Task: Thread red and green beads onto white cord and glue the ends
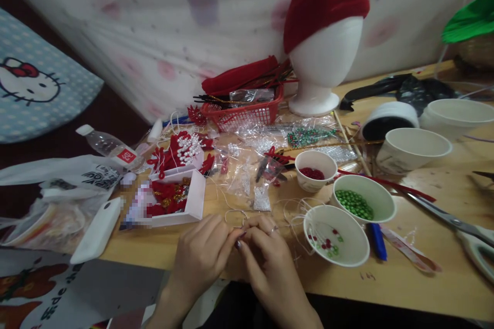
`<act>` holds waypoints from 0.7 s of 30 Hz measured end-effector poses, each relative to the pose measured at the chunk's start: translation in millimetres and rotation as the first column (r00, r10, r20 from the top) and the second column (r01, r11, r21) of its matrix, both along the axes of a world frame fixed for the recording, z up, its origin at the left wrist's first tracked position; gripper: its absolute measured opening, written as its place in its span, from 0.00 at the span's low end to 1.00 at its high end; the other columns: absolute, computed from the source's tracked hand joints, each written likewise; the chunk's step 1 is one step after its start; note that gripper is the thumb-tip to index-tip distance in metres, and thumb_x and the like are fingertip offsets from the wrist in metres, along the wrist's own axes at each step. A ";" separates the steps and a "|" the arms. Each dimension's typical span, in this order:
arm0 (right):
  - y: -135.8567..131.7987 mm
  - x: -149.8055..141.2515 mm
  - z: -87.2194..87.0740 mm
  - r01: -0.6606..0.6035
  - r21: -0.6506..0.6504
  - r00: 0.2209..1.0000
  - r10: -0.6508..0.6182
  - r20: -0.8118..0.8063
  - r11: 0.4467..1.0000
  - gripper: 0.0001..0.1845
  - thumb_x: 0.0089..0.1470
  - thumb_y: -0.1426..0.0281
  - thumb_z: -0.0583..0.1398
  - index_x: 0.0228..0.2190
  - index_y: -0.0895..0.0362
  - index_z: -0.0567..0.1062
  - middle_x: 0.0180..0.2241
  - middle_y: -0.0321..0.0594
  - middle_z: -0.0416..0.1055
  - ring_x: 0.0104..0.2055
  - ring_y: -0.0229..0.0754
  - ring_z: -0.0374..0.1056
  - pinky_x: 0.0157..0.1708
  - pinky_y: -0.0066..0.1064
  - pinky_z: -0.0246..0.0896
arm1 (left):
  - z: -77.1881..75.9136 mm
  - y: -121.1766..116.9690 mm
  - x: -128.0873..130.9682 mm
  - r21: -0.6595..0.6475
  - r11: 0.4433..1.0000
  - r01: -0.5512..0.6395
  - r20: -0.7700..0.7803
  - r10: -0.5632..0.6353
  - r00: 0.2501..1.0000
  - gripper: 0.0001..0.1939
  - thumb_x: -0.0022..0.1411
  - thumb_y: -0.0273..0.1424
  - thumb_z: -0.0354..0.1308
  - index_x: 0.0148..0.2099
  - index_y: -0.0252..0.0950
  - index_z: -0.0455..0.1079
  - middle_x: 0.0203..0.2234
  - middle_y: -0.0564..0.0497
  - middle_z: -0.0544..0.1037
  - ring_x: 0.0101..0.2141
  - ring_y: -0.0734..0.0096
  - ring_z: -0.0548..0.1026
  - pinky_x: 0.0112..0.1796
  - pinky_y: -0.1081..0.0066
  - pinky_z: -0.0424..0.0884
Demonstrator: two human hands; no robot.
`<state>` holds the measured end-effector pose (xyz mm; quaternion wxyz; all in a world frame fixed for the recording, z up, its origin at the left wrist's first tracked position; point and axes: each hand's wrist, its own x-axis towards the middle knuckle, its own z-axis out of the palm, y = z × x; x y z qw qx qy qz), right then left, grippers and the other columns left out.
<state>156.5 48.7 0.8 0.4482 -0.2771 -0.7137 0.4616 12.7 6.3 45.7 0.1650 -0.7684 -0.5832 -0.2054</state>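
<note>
My left hand point(206, 249) and my right hand point(266, 252) meet at the table's front edge, fingertips pinched together. A thin white cord point(236, 211) loops up from between them; both hands appear closed on it, though the fingers hide the exact grip. Just right of my right hand stands a white bowl point(360, 249) with red and green beads on fine strings in it. Behind it are a bowl of green beads point(351, 204) and a smaller bowl of dark red beads point(312, 173). A small bag of clear beads point(262, 199) lies beyond my fingertips.
A white box point(197, 198) of red and gold trimmings stands left, near a white phone-like slab point(96, 231) and a plastic bottle point(111, 146). Behind are a red basket point(247, 115) and a foam head point(324, 61) wearing a red cap. Scissors point(443, 216) lie right.
</note>
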 end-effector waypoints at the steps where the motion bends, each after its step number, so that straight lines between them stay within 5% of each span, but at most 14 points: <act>1: 0.0 -0.2 -0.3 0.005 0.002 1.000 -0.005 -0.004 1.000 0.11 0.60 0.80 0.53 0.29 0.57 0.70 0.34 0.41 0.68 0.38 0.44 0.64 0.37 0.37 0.61 | -0.3 0.2 0.0 -0.011 1.000 -0.001 0.015 0.002 1.000 0.18 0.71 0.26 0.49 0.26 0.37 0.61 0.19 0.55 0.64 0.22 0.73 0.65 0.25 0.72 0.59; 17: 1.5 0.8 1.7 0.048 0.048 0.992 -0.042 -0.118 0.998 0.10 0.60 0.80 0.56 0.34 0.55 0.74 0.38 0.41 0.72 0.41 0.43 0.69 0.40 0.36 0.67 | 4.8 -1.7 2.6 -0.236 0.971 -0.026 0.407 0.123 0.905 0.14 0.69 0.27 0.50 0.29 0.37 0.64 0.21 0.56 0.70 0.23 0.75 0.71 0.25 0.76 0.65; 21: 1.0 0.6 2.2 0.072 0.025 0.992 -0.068 -0.108 0.997 0.09 0.59 0.79 0.56 0.34 0.55 0.75 0.38 0.42 0.72 0.42 0.43 0.70 0.40 0.36 0.68 | 4.0 -1.4 1.6 -0.199 0.978 -0.065 0.455 0.151 0.878 0.12 0.67 0.25 0.53 0.29 0.37 0.65 0.21 0.57 0.70 0.23 0.76 0.70 0.25 0.76 0.64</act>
